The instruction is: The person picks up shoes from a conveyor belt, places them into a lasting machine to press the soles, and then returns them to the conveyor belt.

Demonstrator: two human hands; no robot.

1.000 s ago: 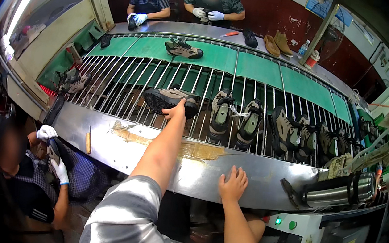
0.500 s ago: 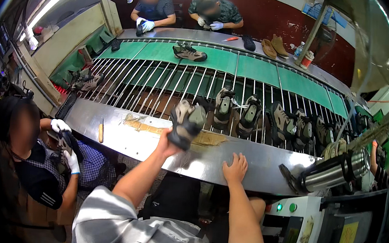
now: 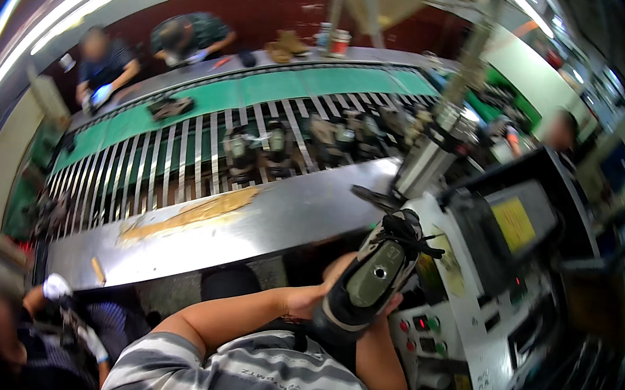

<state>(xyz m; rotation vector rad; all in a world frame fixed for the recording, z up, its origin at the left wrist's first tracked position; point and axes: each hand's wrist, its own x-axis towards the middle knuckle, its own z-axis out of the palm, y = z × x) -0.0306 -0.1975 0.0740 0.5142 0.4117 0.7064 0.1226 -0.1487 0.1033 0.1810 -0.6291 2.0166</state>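
Both my hands hold a hiking-type shoe (image 3: 342, 316) in front of the machine at my right. It is dark with a tan stripe near the toe and black laces at its far end, and an olive-green last (image 3: 374, 274) with a round hole fills its opening. My left hand (image 3: 311, 298) is closed round the shoe's left side. On the opposite side, my right hand (image 3: 391, 305) grips it too, mostly hidden behind the shoe. The toe end points down toward my body.
A machine (image 3: 420, 327) with lit buttons stands close on my right. A steel flask (image 3: 430, 158) is on the metal bench edge (image 3: 304, 205). Beyond are roller bars with several shoes (image 3: 276, 144) and a green belt (image 3: 223, 98). Co-workers sit across and at left, beside a yellow-handled tool (image 3: 98, 269).
The shoe has moved from over the bench to my right, nearer my body. My right hand has left the bench top and now grips it too. The view has turned right.
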